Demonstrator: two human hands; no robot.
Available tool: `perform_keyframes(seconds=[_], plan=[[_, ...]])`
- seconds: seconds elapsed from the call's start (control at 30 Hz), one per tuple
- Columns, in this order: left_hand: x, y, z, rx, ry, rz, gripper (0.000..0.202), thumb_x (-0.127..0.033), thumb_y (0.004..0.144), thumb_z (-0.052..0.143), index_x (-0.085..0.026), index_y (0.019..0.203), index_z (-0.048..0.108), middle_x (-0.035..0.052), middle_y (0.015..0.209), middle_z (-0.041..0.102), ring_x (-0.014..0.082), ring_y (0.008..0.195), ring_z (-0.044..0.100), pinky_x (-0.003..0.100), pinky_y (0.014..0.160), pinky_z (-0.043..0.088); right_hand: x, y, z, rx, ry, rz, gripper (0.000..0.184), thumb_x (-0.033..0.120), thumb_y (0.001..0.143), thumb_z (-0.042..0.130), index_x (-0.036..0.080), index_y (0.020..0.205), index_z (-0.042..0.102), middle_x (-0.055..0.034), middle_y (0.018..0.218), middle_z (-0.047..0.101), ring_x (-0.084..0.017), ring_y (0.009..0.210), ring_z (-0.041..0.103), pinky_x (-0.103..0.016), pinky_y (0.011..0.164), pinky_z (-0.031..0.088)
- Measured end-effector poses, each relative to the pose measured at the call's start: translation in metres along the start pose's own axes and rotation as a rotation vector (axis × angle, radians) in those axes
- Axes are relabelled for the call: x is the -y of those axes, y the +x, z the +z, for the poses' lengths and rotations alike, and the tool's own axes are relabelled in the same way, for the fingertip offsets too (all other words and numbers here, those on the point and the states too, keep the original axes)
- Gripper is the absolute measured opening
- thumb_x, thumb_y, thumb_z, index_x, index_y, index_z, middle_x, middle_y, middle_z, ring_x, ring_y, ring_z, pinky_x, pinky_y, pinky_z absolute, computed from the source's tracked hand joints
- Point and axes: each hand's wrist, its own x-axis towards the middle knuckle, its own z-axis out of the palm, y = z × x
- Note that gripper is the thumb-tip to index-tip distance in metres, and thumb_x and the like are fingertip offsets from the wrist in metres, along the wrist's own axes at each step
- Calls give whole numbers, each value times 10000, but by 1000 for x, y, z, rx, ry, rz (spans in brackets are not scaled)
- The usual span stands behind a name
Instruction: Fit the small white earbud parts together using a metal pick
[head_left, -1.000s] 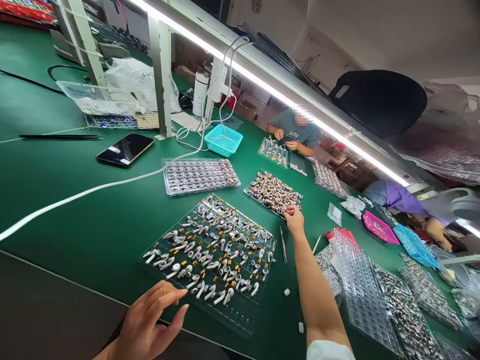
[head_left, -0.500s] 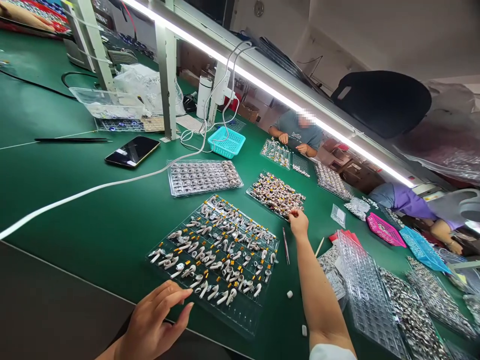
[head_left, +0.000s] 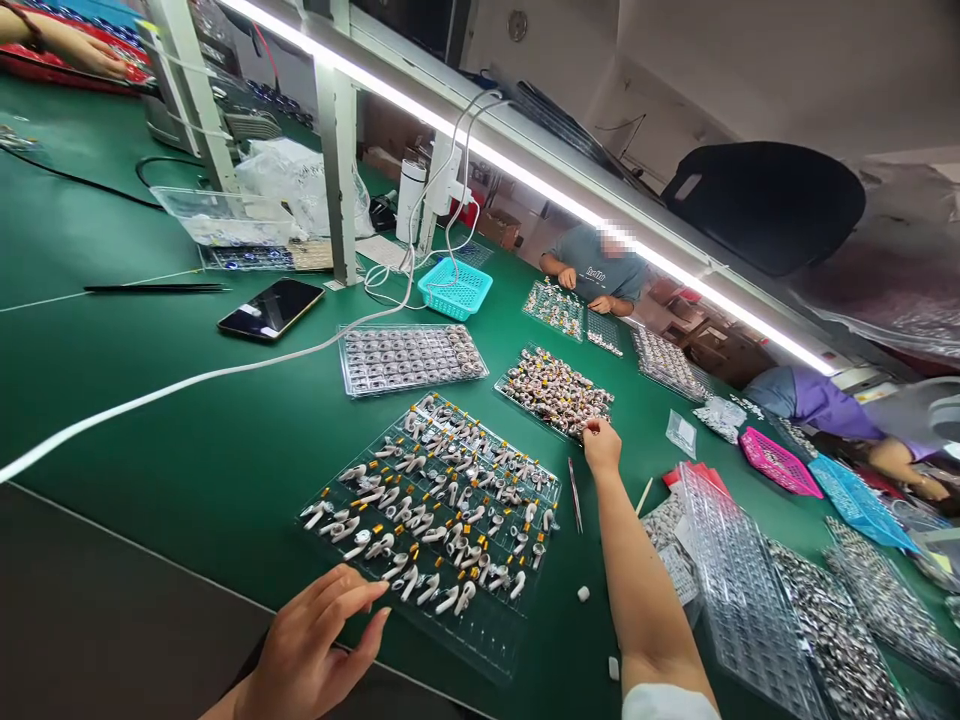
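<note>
My left hand (head_left: 315,640) lies open at the table's near edge, fingers stretched toward the near corner of a clear tray (head_left: 480,640) holding several small white earbud-shaped parts. My right hand (head_left: 601,446) is stretched far out, fingers pinched at the near edge of a second tray (head_left: 553,392) heaped with small round parts. What the fingers grip is too small to make out. Thin tweezers (head_left: 574,494) lie on the green mat just left of my right wrist.
A third parts tray (head_left: 409,357), a black phone (head_left: 270,308), a white cable (head_left: 187,380) and a teal basket (head_left: 454,288) lie farther back. Stacked clear trays (head_left: 739,590) fill the right side. Two people work across the table (head_left: 596,275) (head_left: 825,410); another person's arm (head_left: 67,45) shows top left.
The view has shifted slightly, so everything sits a little to the right. My right hand stays pinched at the heaped tray's edge; my left hand has barely moved.
</note>
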Motion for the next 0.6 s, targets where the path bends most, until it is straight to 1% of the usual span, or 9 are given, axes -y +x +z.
perform_keyframes(seconds=[0.13, 0.3, 0.6], plan=[[0, 0, 0, -17, 17, 13, 233, -73, 847, 592, -201, 1041, 605, 14, 763, 682, 152, 700, 674, 258, 706, 575, 0, 2, 2, -2, -35, 6, 308, 350, 950, 597, 165, 1196, 599, -85, 1203, 624, -210, 1026, 638, -423, 877, 552], [2, -2, 0, 5, 19, 9, 230, -70, 857, 582, -200, 1046, 600, 12, 769, 681, 145, 708, 668, 261, 711, 572, 1, 4, 2, 31, -94, 39, 292, 351, 956, 586, 177, 1190, 605, -85, 1213, 622, -205, 1023, 636, -414, 878, 553], [0, -1, 2, 17, 6, 17, 259, -44, 855, 588, -188, 1070, 593, 10, 752, 655, 137, 695, 635, 255, 697, 548, 6, 9, 0, 81, -141, 50, 277, 350, 960, 578, 188, 1183, 611, -84, 1222, 620, -202, 1026, 635, -403, 879, 552]])
